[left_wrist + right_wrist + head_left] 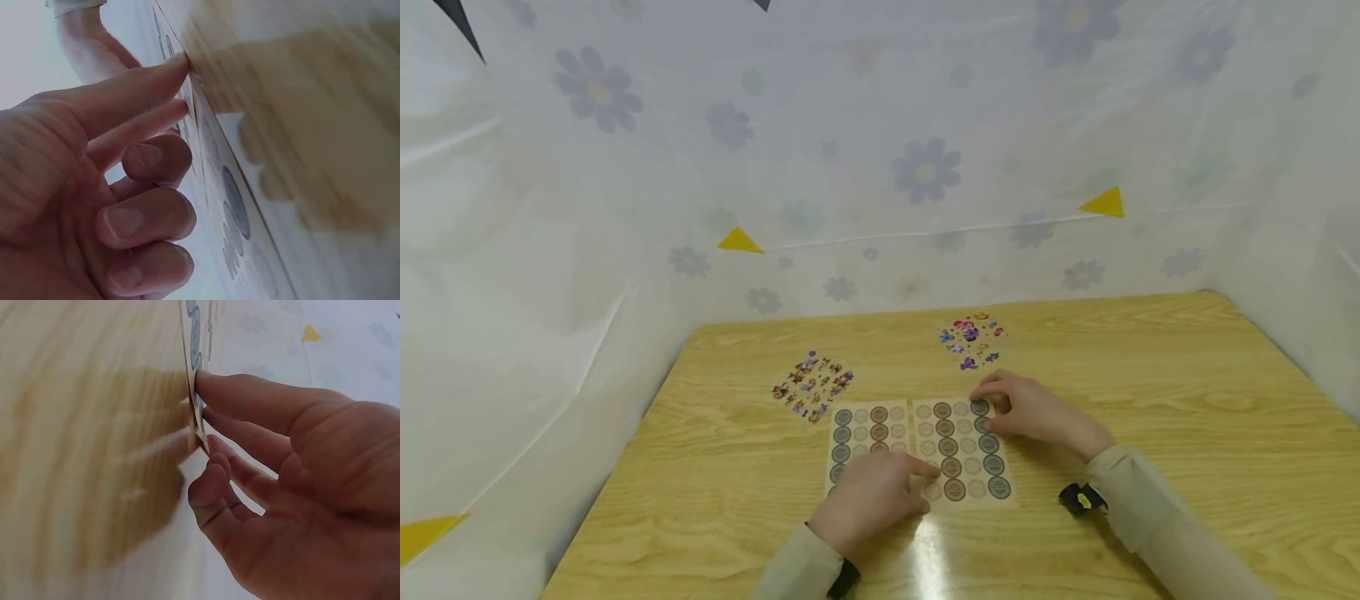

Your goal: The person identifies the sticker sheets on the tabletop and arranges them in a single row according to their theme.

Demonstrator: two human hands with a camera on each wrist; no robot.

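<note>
On the table (1150, 375), the right sheet (949, 446) of circles is laid just beside the left sheet (868, 432); its left side is touched by the left hand (874, 493), its upper right corner by the right hand (1037, 410), thumb and forefinger parted on each. Alignment appears to be under way; light, even nudging seems called for next.

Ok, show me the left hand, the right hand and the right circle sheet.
Left hand (872, 493): head view, back of the hand.
Right hand (1037, 408): head view, back of the hand.
Right circle sheet (960, 450): head view, near its middle.
</note>
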